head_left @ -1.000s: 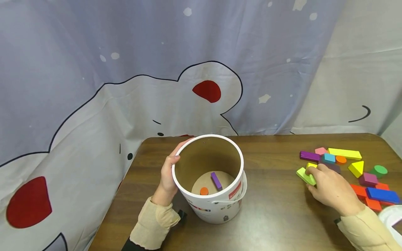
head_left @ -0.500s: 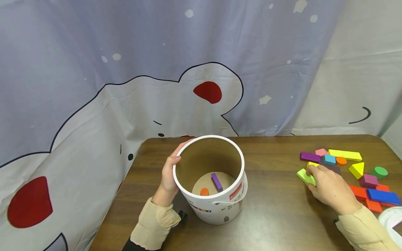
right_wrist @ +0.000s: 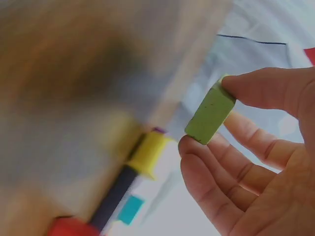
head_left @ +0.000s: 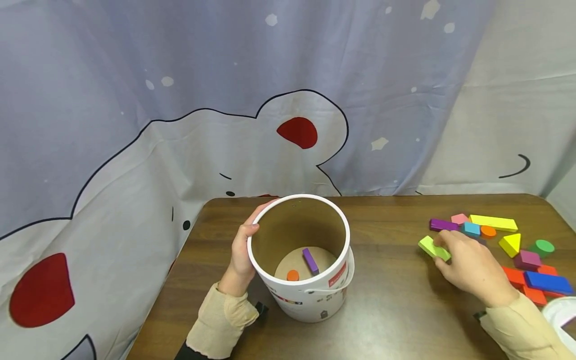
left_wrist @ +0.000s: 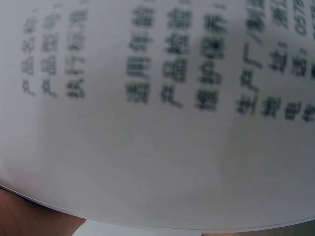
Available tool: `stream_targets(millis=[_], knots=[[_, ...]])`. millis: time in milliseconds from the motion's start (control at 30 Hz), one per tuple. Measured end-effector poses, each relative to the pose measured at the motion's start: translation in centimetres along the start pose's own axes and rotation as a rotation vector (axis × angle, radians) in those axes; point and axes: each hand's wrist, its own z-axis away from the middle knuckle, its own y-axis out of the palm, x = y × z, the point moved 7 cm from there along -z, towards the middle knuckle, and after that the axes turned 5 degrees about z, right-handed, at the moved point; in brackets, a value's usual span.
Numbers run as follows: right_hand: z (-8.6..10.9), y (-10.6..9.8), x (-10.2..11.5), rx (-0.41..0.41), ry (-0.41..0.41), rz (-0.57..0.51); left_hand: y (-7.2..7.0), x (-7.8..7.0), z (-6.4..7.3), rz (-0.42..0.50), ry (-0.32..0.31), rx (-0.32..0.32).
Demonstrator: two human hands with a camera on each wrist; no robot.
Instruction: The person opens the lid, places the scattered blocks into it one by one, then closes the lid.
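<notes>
My left hand grips the left side of a white bucket, thumb at the rim. Inside the bucket lie a purple block and an orange round block. The bucket's printed wall fills most of the left wrist view. On the right side of the table, my right hand pinches a light green block between thumb and fingers. From the right wrist, that green block shows held off the tabletop. A yellow block and a dark block are near it.
Several coloured blocks lie by my right hand, among them a long yellow block, a yellow triangle, a green cylinder and a blue block. A white ring-shaped lid is cut off at the right edge. A curtain hangs behind the table.
My right hand has shifted slightly left and up with the light green block, moving it away from the neighbouring blocks. The left hand and bucket stay in place.
</notes>
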Motion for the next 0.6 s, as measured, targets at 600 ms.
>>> stream_targets(millis=[600], knots=[[-3.4,-6.8,8.7,-0.268,-0.148,-0.127,-0.7,0.7,-0.2,-0.012,0.003,0.009]])
